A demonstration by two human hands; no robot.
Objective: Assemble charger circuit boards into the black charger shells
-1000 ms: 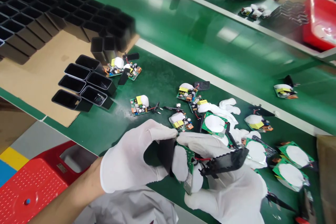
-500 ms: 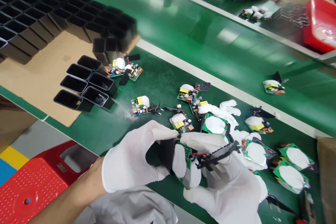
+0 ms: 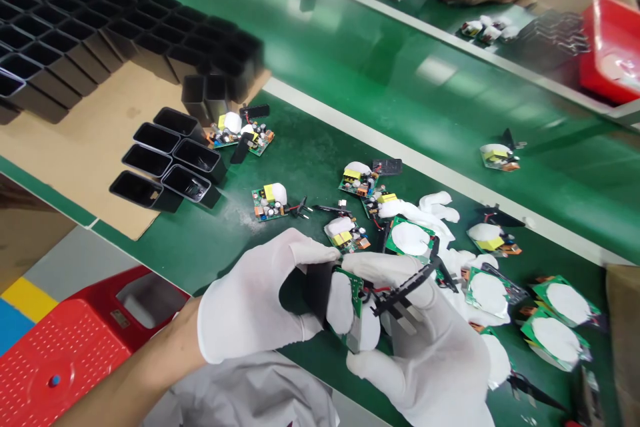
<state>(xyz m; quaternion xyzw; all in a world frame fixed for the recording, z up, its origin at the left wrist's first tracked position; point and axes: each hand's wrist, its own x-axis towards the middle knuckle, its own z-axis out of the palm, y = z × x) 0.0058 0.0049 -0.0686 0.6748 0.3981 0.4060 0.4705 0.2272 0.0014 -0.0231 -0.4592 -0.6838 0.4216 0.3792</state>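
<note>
Gloved in white, my left hand (image 3: 250, 307) pinches a black casing (image 3: 317, 283) between thumb and fingers. My right hand (image 3: 435, 360), also gloved, grips a green circuit board (image 3: 356, 287) with a white pad, its black plug plate (image 3: 403, 288) resting under the forefinger. Board and casing meet between my hands, above the near edge of the green counter (image 3: 310, 160). Loose boards (image 3: 270, 202) lie beyond, and empty casings (image 3: 170, 167) stand to the left.

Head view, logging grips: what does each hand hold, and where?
Left hand pinches the black housing by its sides; right hand clamps the circuit board, with its plug piece, between forefinger and thumb.
</note>
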